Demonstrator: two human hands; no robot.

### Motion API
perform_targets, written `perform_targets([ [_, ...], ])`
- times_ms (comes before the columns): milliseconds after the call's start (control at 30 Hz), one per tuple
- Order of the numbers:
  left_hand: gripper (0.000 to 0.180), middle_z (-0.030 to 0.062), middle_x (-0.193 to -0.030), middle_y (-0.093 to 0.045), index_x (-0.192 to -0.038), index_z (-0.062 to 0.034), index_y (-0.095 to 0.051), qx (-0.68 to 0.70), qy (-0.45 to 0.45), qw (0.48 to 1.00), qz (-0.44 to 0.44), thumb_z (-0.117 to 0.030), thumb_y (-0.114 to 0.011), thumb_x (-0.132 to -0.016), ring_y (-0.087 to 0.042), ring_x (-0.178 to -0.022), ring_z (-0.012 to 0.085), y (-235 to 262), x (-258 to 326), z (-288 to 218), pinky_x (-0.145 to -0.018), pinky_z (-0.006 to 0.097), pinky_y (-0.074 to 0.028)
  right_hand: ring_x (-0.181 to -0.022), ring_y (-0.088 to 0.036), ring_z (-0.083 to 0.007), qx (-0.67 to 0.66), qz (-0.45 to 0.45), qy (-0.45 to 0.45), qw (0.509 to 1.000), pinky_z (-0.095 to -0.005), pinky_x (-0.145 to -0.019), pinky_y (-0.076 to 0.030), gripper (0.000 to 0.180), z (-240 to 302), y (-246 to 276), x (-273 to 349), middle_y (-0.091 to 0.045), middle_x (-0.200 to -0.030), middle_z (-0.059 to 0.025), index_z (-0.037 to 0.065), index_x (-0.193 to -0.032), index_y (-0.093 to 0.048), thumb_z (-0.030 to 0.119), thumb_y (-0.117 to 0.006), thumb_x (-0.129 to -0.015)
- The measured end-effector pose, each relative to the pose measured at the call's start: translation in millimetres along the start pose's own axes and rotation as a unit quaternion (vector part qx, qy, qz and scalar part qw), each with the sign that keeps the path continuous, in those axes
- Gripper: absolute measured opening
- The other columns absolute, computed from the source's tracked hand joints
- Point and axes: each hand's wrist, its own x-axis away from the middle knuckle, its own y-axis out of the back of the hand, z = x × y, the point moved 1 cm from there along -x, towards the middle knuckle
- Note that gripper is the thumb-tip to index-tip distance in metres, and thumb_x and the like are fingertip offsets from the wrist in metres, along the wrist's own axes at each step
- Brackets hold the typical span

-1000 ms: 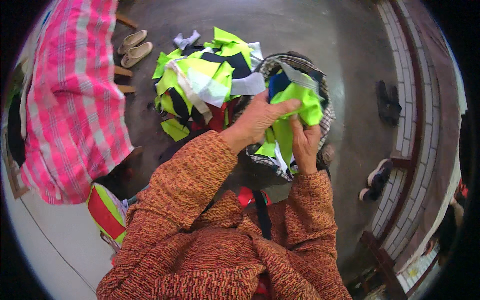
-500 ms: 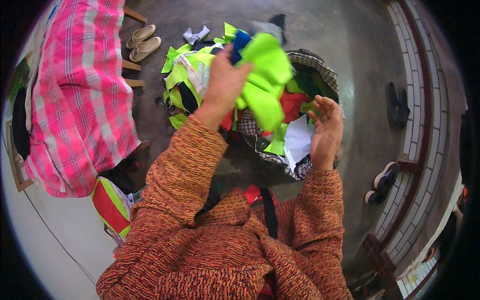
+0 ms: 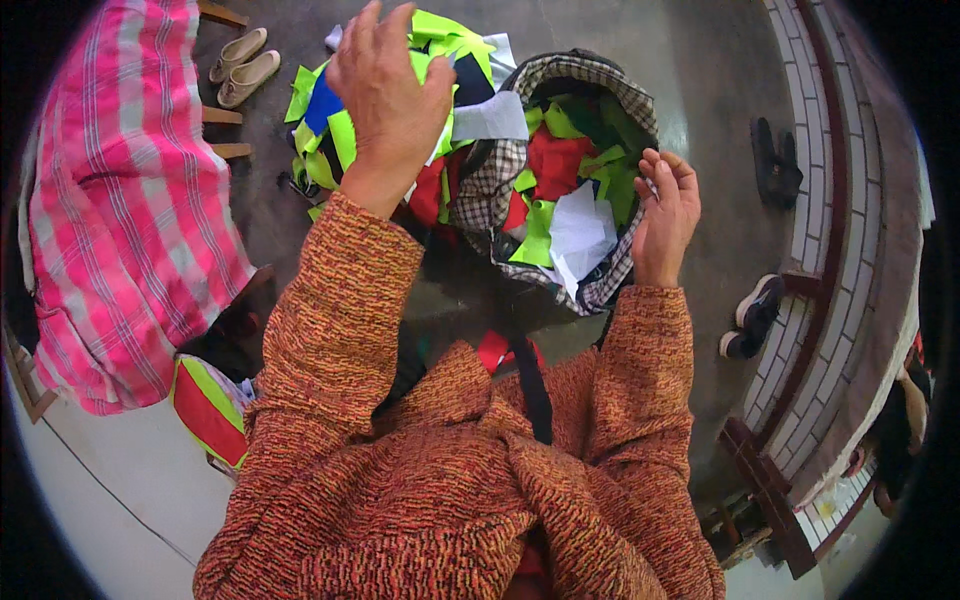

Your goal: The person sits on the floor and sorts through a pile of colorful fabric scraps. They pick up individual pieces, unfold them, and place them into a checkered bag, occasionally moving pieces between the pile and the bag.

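My left hand [image 3: 393,95] is over a loose pile of fabric scraps [image 3: 316,166], its fingers stretched out and its thumb apart. The pile holds lime green, blue, black and white pieces, and a pale grey strip [image 3: 492,117] lies at its right side. To the right stands a checked cloth bag [image 3: 488,190], its mouth open, with red, lime green and dark green scraps inside. A white piece [image 3: 582,232] lies near its front rim. My right hand [image 3: 668,212] is at the bag's right rim, fingers loosely bent and holding nothing; I cannot tell whether it touches the rim.
A pink checked cloth [image 3: 130,220] drapes over furniture at the left, with beige shoes [image 3: 246,68] beside its legs. Dark slippers [image 3: 776,165] and dark shoes [image 3: 753,318] lie along the tiled edge at the right. A red and lime bundle [image 3: 208,412] is near my left elbow.
The lime green cloth and blue piece have left my left hand, which has moved away to the far left over the pile. My right hand has stayed by the bag's rim. The view has shifted slightly.
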Motion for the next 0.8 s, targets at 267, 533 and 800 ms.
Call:
perform_targets([
  [267,0.037,0.0206,-0.125,-0.049,-0.114,-0.0043,-0.056,0.101,0.033,0.994,0.036,-0.016,-0.063,-0.080,-0.046,-0.117,0.0320,1,1,-23,-0.103,0.040,-0.031,-0.090,-0.054,-0.0142,0.157,-0.013,-0.102,0.982,-0.0266,-0.079,-0.043,0.035,-91,31,-19,-0.059,-0.100,-0.0044,0.002,-0.109,-0.056,0.015,-0.068,-0.079],
  [533,0.035,0.0189,-0.125,-0.050,-0.109,-0.0046,-0.059,0.166,0.023,0.983,0.071,-0.011,-0.066,-0.075,-0.047,-0.118,0.0337,-7,6,-32,-0.099,0.038,-0.037,-0.122,-0.039,-0.0392,0.497,-0.089,-0.168,0.847,-0.0472,-0.099,-0.033,0.092,-217,82,-30,-0.036,-0.135,-0.0249,0.005,-0.137,-0.030,0.030,-0.078,-0.062],
  [800,0.035,0.0165,-0.126,-0.050,-0.111,-0.0047,-0.058,0.166,0.038,0.973,0.155,-0.005,-0.063,-0.076,-0.047,-0.119,0.0295,0,8,-40,-0.099,0.036,-0.035,-0.125,-0.035,-0.0419,0.582,-0.145,-0.225,0.768,-0.0476,-0.100,-0.034,0.110,-249,92,-25,-0.029,-0.139,-0.0260,0.011,-0.142,-0.018,0.041,-0.079,-0.056],
])
